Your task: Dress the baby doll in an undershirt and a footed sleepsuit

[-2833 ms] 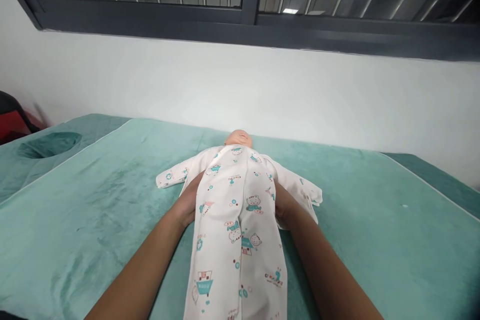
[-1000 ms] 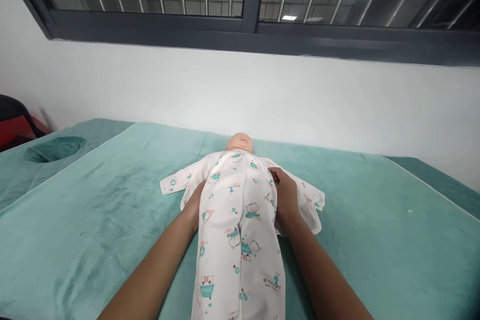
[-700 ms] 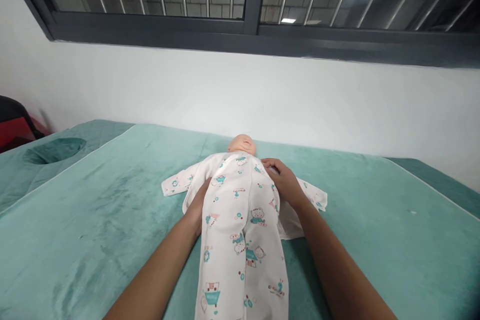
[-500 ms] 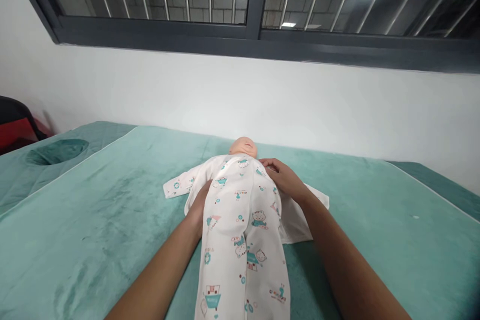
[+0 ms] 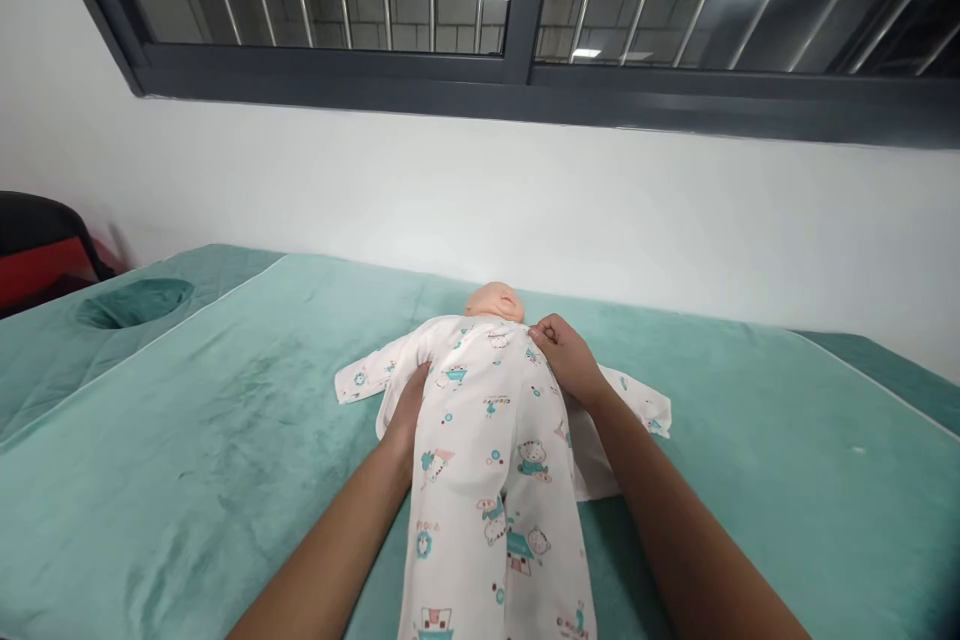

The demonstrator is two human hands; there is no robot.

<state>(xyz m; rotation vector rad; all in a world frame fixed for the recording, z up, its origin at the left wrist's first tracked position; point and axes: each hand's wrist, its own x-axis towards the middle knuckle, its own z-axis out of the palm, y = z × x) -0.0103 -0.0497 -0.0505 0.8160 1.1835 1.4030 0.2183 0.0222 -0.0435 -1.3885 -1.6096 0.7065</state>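
A baby doll lies on its back, its bare head [image 5: 495, 301] toward the wall. White baby clothes [image 5: 480, 440] with small cartoon prints cover its body. One sleeve [image 5: 369, 372] spreads out to the left, the other [image 5: 643, 400] to the right. A plain white flap lies spread under my right forearm. My right hand [image 5: 568, 356] is closed at the doll's right-side shoulder, fingertips pinching the clothes' upper edge. Against the left side of the torso rests my left hand [image 5: 409, 407]; its fingers are hidden by the cloth.
Green plush covering [image 5: 225, 440] spreads under the doll, with a round hole [image 5: 135, 304] at the far left. Behind stands a white wall [image 5: 375, 190] below a dark-framed barred window [image 5: 517, 70]. A red and black object [image 5: 45, 255] is at the left edge.
My right hand's fingers have curled in from a flatter pose onto the cloth at the shoulder. More of the right sleeve shows. The left hand stays in place; the view has shifted slightly.
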